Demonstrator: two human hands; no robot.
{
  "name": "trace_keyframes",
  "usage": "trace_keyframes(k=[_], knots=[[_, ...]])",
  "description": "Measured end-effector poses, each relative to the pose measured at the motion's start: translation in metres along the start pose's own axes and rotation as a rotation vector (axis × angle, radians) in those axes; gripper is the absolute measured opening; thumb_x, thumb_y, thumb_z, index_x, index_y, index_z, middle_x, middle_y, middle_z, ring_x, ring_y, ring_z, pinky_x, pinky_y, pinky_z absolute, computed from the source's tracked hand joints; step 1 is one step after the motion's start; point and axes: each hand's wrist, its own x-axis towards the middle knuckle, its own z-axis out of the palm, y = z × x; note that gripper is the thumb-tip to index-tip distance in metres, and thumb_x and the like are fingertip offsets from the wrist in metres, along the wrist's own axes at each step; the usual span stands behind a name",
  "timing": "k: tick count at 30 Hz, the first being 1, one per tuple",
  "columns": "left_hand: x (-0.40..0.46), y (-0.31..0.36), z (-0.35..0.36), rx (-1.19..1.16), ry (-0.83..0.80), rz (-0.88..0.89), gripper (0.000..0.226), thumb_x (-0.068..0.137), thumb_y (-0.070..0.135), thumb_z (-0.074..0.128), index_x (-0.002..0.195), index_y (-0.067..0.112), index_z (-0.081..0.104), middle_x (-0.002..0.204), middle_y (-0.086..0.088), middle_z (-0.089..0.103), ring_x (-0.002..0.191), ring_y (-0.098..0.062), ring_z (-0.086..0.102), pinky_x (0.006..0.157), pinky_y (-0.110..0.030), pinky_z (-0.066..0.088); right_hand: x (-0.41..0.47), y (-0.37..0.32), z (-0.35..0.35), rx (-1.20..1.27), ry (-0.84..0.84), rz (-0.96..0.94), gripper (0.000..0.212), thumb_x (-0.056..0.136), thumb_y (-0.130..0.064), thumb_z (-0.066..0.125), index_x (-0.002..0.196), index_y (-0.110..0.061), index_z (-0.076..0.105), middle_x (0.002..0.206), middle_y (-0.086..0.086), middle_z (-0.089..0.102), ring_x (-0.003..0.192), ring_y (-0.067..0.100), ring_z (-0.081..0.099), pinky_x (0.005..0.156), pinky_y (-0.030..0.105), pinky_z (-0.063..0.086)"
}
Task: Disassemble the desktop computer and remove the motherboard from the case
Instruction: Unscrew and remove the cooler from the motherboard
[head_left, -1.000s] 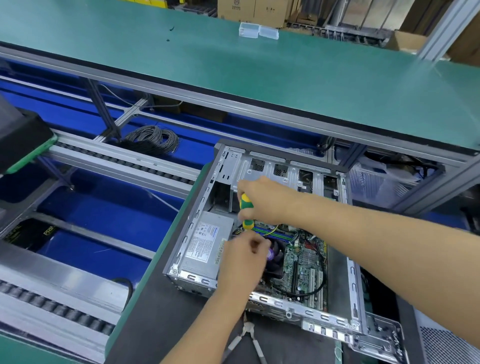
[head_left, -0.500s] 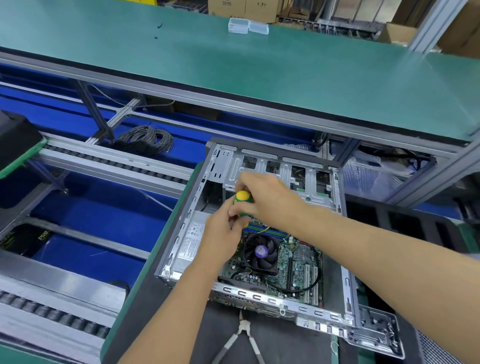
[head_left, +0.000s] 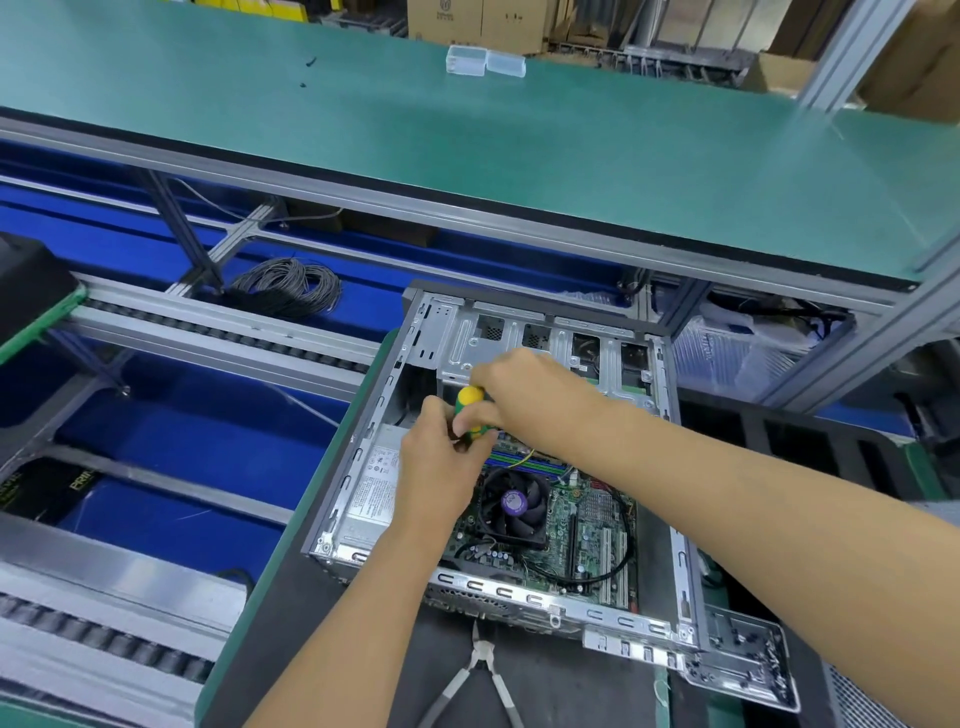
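An open silver desktop case (head_left: 680, 571) lies on a dark mat. Inside it sits the green motherboard (head_left: 587, 530) with a black CPU fan (head_left: 511, 506) and, at the left, a grey power supply (head_left: 371, 488). My right hand (head_left: 530, 395) grips the yellow-and-green screwdriver (head_left: 470, 402), which stands upright near the far left corner of the board. My left hand (head_left: 441, 457) is just below it, fingers curled around the lower part of the handle. The screwdriver's tip is hidden behind my hands.
White-handled pliers (head_left: 480, 670) lie on the mat in front of the case. A loose metal bracket (head_left: 748, 660) rests at the case's front right corner. A roller conveyor (head_left: 218, 338) and coiled cable (head_left: 285, 288) are left; a green shelf (head_left: 519, 156) with clear boxes (head_left: 485, 61) is above.
My left hand rose from the CPU fan area to the screwdriver handle, uncovering the fan. The right hand kept hold of the screwdriver.
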Motion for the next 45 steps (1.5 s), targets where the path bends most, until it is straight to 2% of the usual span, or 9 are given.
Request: trace_keyframes(k=[6,9,18,23,28,31,37,41,45], knots=[[0.0,-0.003,-0.006,-0.084,-0.104,0.01,0.032,0.079,0.017,0.079,0.093,0.031,0.054,0.081,0.017,0.065,0.077,0.009,0.061,0.061,-0.002,0.041,0.0,-0.012,-0.011,-0.177,-0.087,-0.139,0.009,0.093,-0.015,0.058,0.095,-0.006,0.058,0.09,0.009,0.056,0.086,0.029,0.059,0.062,0.032,0.038],[-0.001,-0.008,-0.011,-0.116,-0.186,0.019,0.029,0.086,0.009,0.071,0.096,0.034,0.06,0.082,0.026,0.067,0.084,0.012,0.062,0.068,-0.001,0.043,-0.005,-0.011,-0.011,-0.223,-0.063,-0.238,0.023,0.086,0.002,0.052,0.107,-0.006,0.059,0.105,0.009,0.058,0.092,0.028,0.06,0.065,0.033,0.04],[-0.001,-0.006,-0.006,-0.03,-0.082,0.023,0.035,0.082,0.026,0.076,0.079,0.033,0.042,0.069,0.009,0.058,0.067,0.001,0.054,0.053,-0.013,0.039,0.005,-0.01,-0.013,-0.152,-0.112,-0.035,0.042,0.085,-0.047,0.067,0.087,-0.009,0.051,0.077,0.005,0.041,0.069,0.023,0.046,0.052,0.031,0.032],[0.0,-0.005,-0.006,-0.05,-0.027,-0.002,0.034,0.074,0.026,0.082,0.084,0.026,0.049,0.076,0.011,0.063,0.074,0.007,0.059,0.061,-0.007,0.045,0.003,-0.021,-0.01,-0.279,-0.152,-0.121,0.009,0.091,-0.017,0.059,0.096,-0.012,0.055,0.087,0.006,0.052,0.081,0.029,0.054,0.06,0.033,0.039],[-0.002,-0.01,-0.007,-0.065,-0.148,0.057,0.033,0.086,0.013,0.073,0.113,0.022,0.056,0.09,0.023,0.062,0.084,0.017,0.057,0.069,-0.001,0.043,-0.004,-0.015,-0.011,-0.367,-0.092,-0.284,0.023,0.091,-0.002,0.052,0.113,-0.009,0.057,0.104,0.01,0.06,0.095,0.031,0.06,0.079,0.041,0.051],[0.0,-0.008,-0.008,-0.079,-0.137,0.025,0.028,0.086,0.013,0.073,0.097,0.03,0.053,0.082,0.022,0.063,0.077,0.014,0.059,0.063,-0.002,0.042,-0.004,-0.012,-0.014,-0.317,-0.097,-0.308,0.029,0.09,-0.003,0.054,0.117,-0.012,0.053,0.103,0.008,0.06,0.096,0.031,0.06,0.077,0.042,0.051],[-0.003,-0.006,-0.003,0.017,-0.086,0.091,0.029,0.083,0.023,0.074,0.081,0.032,0.047,0.077,0.012,0.056,0.074,-0.002,0.055,0.054,-0.015,0.04,0.001,-0.012,-0.017,-0.149,-0.182,0.005,0.051,0.086,-0.054,0.063,0.106,-0.008,0.058,0.073,0.001,0.035,0.075,0.027,0.046,0.051,0.031,0.032],[0.0,-0.006,-0.002,0.01,-0.061,0.052,0.026,0.078,0.024,0.076,0.077,0.027,0.05,0.074,0.007,0.06,0.07,-0.009,0.057,0.058,-0.026,0.047,0.001,-0.023,-0.013,-0.246,-0.201,-0.064,0.02,0.095,-0.023,0.058,0.107,-0.007,0.06,0.071,0.0,0.034,0.067,0.023,0.044,0.046,0.029,0.029],[-0.001,-0.012,-0.005,-0.045,-0.143,0.051,0.025,0.082,0.018,0.076,0.098,0.025,0.058,0.089,0.013,0.066,0.084,0.002,0.061,0.068,-0.012,0.048,-0.003,-0.02,-0.012,-0.368,-0.15,-0.231,0.021,0.092,-0.005,0.05,0.113,-0.008,0.054,0.092,0.008,0.053,0.088,0.03,0.057,0.069,0.038,0.049]])
